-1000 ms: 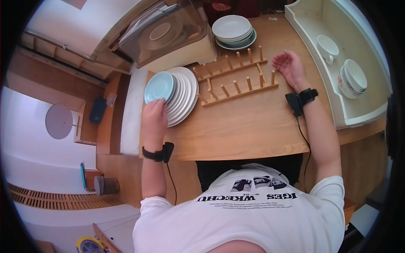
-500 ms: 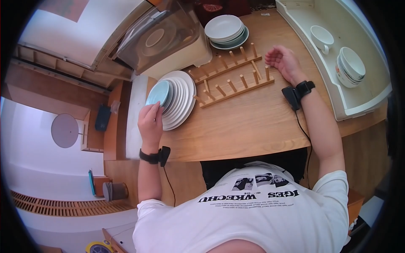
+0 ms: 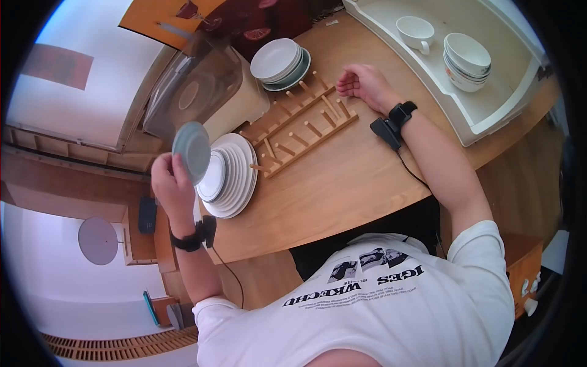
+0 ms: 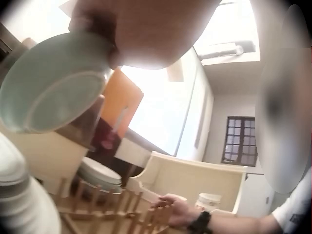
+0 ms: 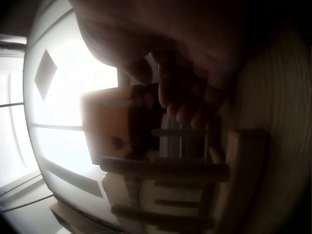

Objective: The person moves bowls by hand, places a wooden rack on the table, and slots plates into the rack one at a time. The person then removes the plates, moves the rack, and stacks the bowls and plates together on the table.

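Note:
My left hand point(image 3: 173, 186) pinches a pale blue-green saucer point(image 3: 193, 153) by its rim, tilted up above a stack of white plates point(image 3: 246, 177). In the left wrist view the saucer's point(image 4: 63, 100) underside shows its raised foot ring. A smaller white plate point(image 3: 211, 177) lies on top of the stack. My right hand point(image 3: 369, 88) rests on the table beside the end of a wooden peg dish rack point(image 3: 313, 147), its fingers loosely curled around nothing. The rack's pegs point(image 5: 165, 169) stand close to those fingers in the right wrist view.
Behind the rack are stacked white and green dishes point(image 3: 278, 61). A clear-lidded bin point(image 3: 244, 101) stands at the back left. On the right, a cream tray point(image 3: 422, 92) with raised sides holds a white cup point(image 3: 414, 30) and stacked bowls point(image 3: 466, 58).
My left hand has lifted the saucer off the plate stack, up and to the left, baring the white plate under it. My right hand stays by the rack's end. The head view has turned.

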Action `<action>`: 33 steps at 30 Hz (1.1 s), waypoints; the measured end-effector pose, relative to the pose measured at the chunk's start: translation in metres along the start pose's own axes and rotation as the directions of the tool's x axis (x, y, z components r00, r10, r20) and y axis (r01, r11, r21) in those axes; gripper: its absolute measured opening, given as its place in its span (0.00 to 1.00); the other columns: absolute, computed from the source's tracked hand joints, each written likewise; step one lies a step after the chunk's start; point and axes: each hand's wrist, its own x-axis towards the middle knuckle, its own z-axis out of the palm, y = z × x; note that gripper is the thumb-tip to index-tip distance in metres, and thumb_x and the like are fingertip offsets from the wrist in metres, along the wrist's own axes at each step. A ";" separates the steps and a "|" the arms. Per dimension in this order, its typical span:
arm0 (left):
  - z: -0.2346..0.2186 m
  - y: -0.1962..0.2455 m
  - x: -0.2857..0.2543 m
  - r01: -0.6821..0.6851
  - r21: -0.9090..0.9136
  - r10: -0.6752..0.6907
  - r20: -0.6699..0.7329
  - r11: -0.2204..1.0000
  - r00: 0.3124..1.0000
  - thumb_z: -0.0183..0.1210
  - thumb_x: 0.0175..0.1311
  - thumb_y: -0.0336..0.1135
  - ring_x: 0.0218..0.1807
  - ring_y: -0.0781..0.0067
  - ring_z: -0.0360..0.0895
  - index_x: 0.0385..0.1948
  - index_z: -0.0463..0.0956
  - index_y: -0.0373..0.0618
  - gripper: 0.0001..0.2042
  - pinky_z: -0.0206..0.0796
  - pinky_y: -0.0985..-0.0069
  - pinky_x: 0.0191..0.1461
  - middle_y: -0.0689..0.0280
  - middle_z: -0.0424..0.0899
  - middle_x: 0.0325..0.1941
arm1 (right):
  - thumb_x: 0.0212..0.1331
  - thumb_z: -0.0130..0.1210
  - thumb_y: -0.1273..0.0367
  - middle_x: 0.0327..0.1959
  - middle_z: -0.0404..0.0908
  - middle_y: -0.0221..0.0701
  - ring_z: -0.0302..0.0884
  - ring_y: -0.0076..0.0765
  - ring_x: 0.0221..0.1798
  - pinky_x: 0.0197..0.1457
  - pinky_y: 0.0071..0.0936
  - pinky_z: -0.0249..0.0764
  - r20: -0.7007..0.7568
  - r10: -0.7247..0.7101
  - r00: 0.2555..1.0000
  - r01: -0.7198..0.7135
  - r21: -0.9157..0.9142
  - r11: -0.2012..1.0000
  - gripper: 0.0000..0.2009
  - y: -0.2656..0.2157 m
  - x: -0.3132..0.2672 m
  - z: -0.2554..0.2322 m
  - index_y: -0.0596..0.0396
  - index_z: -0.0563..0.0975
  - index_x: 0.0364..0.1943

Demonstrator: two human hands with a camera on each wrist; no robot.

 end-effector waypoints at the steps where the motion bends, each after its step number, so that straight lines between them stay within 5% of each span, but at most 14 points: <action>1: 0.002 0.008 0.009 0.125 -0.128 -0.125 0.004 0.984 0.992 0.58 0.75 0.34 0.32 0.72 0.78 0.41 0.79 0.34 0.10 0.70 0.71 0.41 0.61 0.82 0.32 | 0.72 0.55 0.61 0.35 0.85 0.38 0.86 0.38 0.39 0.50 0.35 0.84 0.015 -0.002 1.000 0.002 -0.015 1.000 0.15 0.001 0.001 -0.002 0.61 0.80 0.34; 4: 0.021 0.039 0.029 0.255 -0.538 -0.281 0.036 0.803 0.959 0.58 0.76 0.37 0.32 0.77 0.78 0.42 0.79 0.33 0.12 0.71 0.77 0.36 0.65 0.83 0.32 | 0.72 0.54 0.61 0.43 0.85 0.38 0.84 0.36 0.48 0.51 0.34 0.83 0.057 -0.017 0.998 0.021 -0.071 0.997 0.15 0.003 0.002 -0.002 0.61 0.80 0.42; 6: 0.029 0.079 0.037 0.414 -0.682 -0.364 0.226 0.603 0.904 0.57 0.76 0.39 0.30 0.79 0.79 0.44 0.79 0.34 0.14 0.69 0.81 0.27 0.66 0.82 0.32 | 0.73 0.53 0.60 0.52 0.84 0.40 0.81 0.37 0.59 0.53 0.33 0.83 0.072 -0.047 0.996 0.056 -0.123 0.991 0.18 0.003 0.002 0.004 0.61 0.79 0.53; 9: 0.060 0.116 0.046 0.495 -0.736 -0.342 0.368 0.462 0.865 0.54 0.76 0.39 0.26 0.77 0.81 0.48 0.78 0.32 0.15 0.70 0.80 0.20 0.63 0.83 0.32 | 0.79 0.47 0.52 0.69 0.74 0.41 0.69 0.36 0.72 0.62 0.35 0.77 0.238 -0.131 0.962 0.187 -0.227 0.956 0.28 0.012 0.004 0.001 0.58 0.68 0.71; 12: 0.089 0.142 0.048 0.527 -0.761 -0.251 0.464 0.377 0.849 0.52 0.76 0.38 0.21 0.75 0.79 0.49 0.76 0.29 0.16 0.68 0.79 0.16 0.62 0.83 0.30 | 0.80 0.38 0.44 0.73 0.70 0.41 0.66 0.37 0.75 0.65 0.34 0.74 0.273 0.031 0.962 0.058 -0.311 0.949 0.35 0.000 -0.004 0.012 0.57 0.62 0.76; 16: 0.118 0.162 0.046 0.505 -0.750 -0.211 0.460 0.428 0.862 0.53 0.77 0.38 0.15 0.77 0.73 0.41 0.74 0.32 0.14 0.60 0.80 0.13 0.63 0.80 0.22 | 0.79 0.34 0.41 0.69 0.74 0.40 0.69 0.35 0.72 0.66 0.33 0.72 0.270 0.046 0.962 0.030 -0.272 0.962 0.36 0.001 0.003 0.005 0.57 0.66 0.73; 20: 0.131 0.176 0.040 0.425 -0.632 -0.171 0.423 0.648 0.890 0.51 0.76 0.38 0.13 0.76 0.72 0.39 0.74 0.31 0.15 0.61 0.77 0.14 0.63 0.78 0.19 | 0.77 0.38 0.39 0.66 0.77 0.42 0.73 0.37 0.68 0.63 0.35 0.75 0.242 0.041 0.969 0.018 -0.239 0.971 0.37 0.001 0.003 0.003 0.59 0.68 0.70; 21: 0.133 0.181 0.038 0.382 -0.569 -0.172 0.387 0.728 0.906 0.52 0.74 0.36 0.17 0.62 0.80 0.35 0.75 0.29 0.14 0.70 0.67 0.19 0.53 0.81 0.20 | 0.76 0.39 0.38 0.65 0.78 0.44 0.75 0.39 0.66 0.62 0.37 0.75 0.239 0.026 0.971 0.029 -0.226 0.974 0.38 0.002 0.003 0.003 0.60 0.69 0.69; 25: 0.176 0.173 0.027 0.103 -0.397 -0.026 0.193 0.912 0.981 0.54 0.70 0.34 0.30 0.36 0.82 0.35 0.77 0.30 0.12 0.75 0.52 0.36 0.39 0.81 0.24 | 0.79 0.36 0.41 0.58 0.82 0.36 0.77 0.33 0.63 0.60 0.32 0.76 0.244 0.059 0.968 -0.006 -0.213 0.977 0.33 -0.001 0.003 0.003 0.56 0.73 0.64; 28: 0.179 0.183 0.017 -0.014 -0.303 0.039 0.076 0.953 0.996 0.54 0.71 0.34 0.29 0.38 0.83 0.33 0.75 0.30 0.12 0.75 0.52 0.34 0.41 0.82 0.24 | 0.79 0.36 0.41 0.58 0.83 0.36 0.78 0.32 0.63 0.57 0.31 0.77 0.259 0.073 0.963 -0.011 -0.232 0.973 0.32 -0.002 0.003 0.001 0.55 0.73 0.62; 33: 0.180 0.199 0.003 0.033 -0.262 0.001 0.128 0.965 0.992 0.54 0.72 0.37 0.30 0.38 0.83 0.34 0.76 0.33 0.13 0.74 0.52 0.35 0.45 0.84 0.25 | 0.75 0.41 0.39 0.58 0.83 0.38 0.80 0.32 0.58 0.45 0.30 0.79 0.276 0.033 0.961 0.038 -0.248 0.968 0.35 -0.002 0.003 0.000 0.59 0.74 0.62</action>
